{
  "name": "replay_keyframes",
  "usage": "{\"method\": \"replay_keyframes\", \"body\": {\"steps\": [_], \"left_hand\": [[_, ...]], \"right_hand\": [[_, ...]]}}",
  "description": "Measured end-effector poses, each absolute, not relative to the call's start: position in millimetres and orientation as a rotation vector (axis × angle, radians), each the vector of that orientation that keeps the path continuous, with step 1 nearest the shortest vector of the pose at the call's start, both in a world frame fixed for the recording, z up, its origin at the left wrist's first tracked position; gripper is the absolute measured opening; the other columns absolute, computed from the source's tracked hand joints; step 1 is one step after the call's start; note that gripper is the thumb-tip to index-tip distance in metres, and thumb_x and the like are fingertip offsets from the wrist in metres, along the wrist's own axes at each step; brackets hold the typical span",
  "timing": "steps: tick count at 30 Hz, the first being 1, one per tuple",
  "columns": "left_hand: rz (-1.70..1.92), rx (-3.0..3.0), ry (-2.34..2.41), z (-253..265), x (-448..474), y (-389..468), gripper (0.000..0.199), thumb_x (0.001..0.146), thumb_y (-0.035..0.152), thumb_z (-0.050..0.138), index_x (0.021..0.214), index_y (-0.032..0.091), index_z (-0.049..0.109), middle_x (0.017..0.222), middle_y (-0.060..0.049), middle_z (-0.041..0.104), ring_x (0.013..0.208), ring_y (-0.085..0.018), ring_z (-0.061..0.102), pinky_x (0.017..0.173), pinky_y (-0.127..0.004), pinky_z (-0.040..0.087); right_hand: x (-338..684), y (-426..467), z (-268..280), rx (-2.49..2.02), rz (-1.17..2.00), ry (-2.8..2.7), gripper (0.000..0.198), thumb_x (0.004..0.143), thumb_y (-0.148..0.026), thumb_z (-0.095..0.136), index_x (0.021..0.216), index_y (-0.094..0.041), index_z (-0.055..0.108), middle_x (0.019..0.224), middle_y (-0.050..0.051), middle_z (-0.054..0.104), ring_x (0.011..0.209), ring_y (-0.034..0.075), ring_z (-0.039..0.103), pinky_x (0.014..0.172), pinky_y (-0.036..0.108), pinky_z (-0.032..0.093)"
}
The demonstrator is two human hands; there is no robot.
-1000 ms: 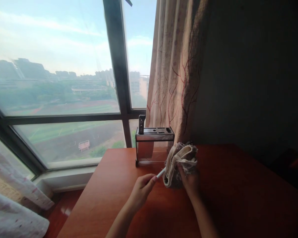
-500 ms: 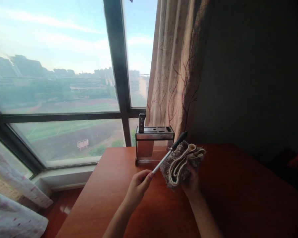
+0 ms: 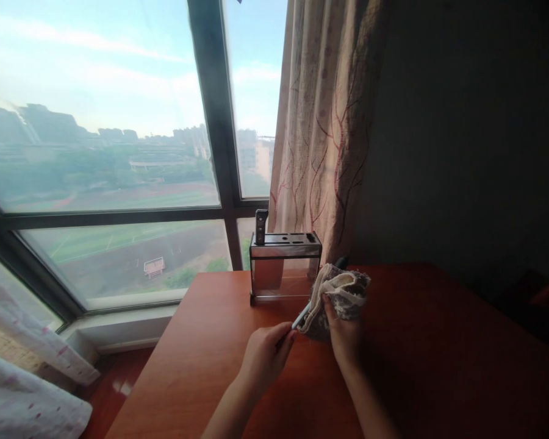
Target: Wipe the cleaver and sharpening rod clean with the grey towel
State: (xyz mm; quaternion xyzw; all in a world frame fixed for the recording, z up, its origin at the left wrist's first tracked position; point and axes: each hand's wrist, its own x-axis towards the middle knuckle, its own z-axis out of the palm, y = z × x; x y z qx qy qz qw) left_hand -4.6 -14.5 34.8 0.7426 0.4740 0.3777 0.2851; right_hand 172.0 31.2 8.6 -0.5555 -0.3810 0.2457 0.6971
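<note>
My left hand [image 3: 266,353] is closed around the tip end of a sharpening steel [image 3: 302,315], a thin light rod. Its black handle [image 3: 343,262] shows past the far side of a folded grey-brown cloth [image 3: 345,296]. Gripping that cloth from the right is my right hand [image 3: 343,332], thumb on top. The cloth lies over the middle of the steel and hides it there. Behind them on the table stands a knife block [image 3: 286,251] with clear sides, one black-handled knife [image 3: 261,227] upright in its left slot.
The reddish-brown wooden table [image 3: 210,341] spreads under both hands. A window with dark frames [image 3: 229,152] is behind it, and a patterned curtain [image 3: 320,122] hangs behind the knife block. White curtain fabric [image 3: 32,390] is at lower left.
My right hand has brought the cloth over the sharpening steel, covering its middle and most of its handle. My left hand, still on the tip end, has shifted slightly right and down.
</note>
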Motion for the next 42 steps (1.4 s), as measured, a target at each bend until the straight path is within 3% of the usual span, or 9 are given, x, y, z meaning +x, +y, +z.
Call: {"method": "replay_keyframes", "body": {"steps": [5,9,14,19,25,32,38,42], "left_hand": [[0.986,1.855,1.148,29,-3,-10,0.040,0.090,0.043,0.045,0.074,0.013,0.066,0.057,0.004,0.030,0.054,-0.011,0.026,0.049,-0.025,0.020],[0.993,1.599,1.067,21,-2,-7,0.045,0.087,0.050,0.049,0.083,0.009,0.067,0.057,0.005,0.028,0.052,-0.009,0.024,0.047,-0.024,0.017],[0.987,1.427,1.010,20,-2,-6,0.049,0.084,0.056,0.050,0.084,0.009,0.065,0.053,0.008,0.024,0.048,-0.008,0.020,0.045,-0.023,0.015],[1.011,1.702,1.082,24,-7,-5,0.043,0.086,0.049,0.050,0.078,0.010,0.067,0.057,0.004,0.029,0.054,-0.010,0.024,0.049,-0.024,0.018],[0.955,1.867,1.122,30,-15,-6,0.042,0.088,0.046,0.049,0.072,0.011,0.066,0.058,0.004,0.029,0.054,-0.010,0.025,0.049,-0.024,0.018],[0.974,1.634,0.987,23,-14,-7,0.044,0.088,0.049,0.048,0.084,0.009,0.067,0.054,0.006,0.029,0.049,-0.008,0.025,0.046,-0.023,0.018],[0.896,1.250,0.795,23,-16,-8,0.048,0.087,0.055,0.048,0.084,0.010,0.065,0.045,0.009,0.032,0.039,-0.006,0.023,0.040,-0.021,0.015],[0.840,1.173,0.731,28,-16,-11,0.042,0.091,0.049,0.045,0.086,0.011,0.062,0.040,0.008,0.037,0.035,-0.005,0.023,0.038,-0.021,0.013]], "right_hand": [[179,32,1,-1.310,0.323,-0.903,0.036,0.066,-0.048,0.073,0.081,-0.015,0.069,0.088,0.014,0.073,0.080,0.029,0.068,0.075,0.044,0.052],[181,31,6,-1.291,0.327,-0.881,0.032,0.062,-0.043,0.076,0.076,-0.014,0.069,0.084,0.014,0.074,0.076,0.030,0.067,0.071,0.044,0.052],[179,35,8,-1.158,0.629,-0.745,0.041,0.060,-0.041,0.078,0.093,-0.018,0.068,0.091,0.007,0.074,0.087,0.028,0.068,0.079,0.044,0.053],[179,34,8,-0.887,1.133,-0.578,0.053,0.066,-0.043,0.075,0.113,-0.021,0.062,0.100,0.003,0.073,0.092,0.026,0.069,0.082,0.041,0.056],[183,30,11,-0.819,1.362,-0.567,0.039,0.070,-0.045,0.072,0.101,-0.022,0.068,0.092,0.004,0.076,0.088,0.027,0.071,0.074,0.041,0.059],[189,32,4,-0.779,1.414,-0.565,0.028,0.068,-0.046,0.072,0.079,-0.020,0.071,0.077,0.005,0.076,0.072,0.026,0.071,0.070,0.041,0.059],[190,31,11,-0.722,1.358,-0.581,0.039,0.072,-0.059,0.065,0.087,-0.024,0.070,0.090,0.004,0.075,0.092,0.026,0.069,0.082,0.042,0.057],[192,26,12,-0.652,1.375,-0.529,0.045,0.064,-0.060,0.072,0.094,-0.026,0.069,0.100,0.003,0.074,0.099,0.026,0.067,0.087,0.043,0.054]]}}
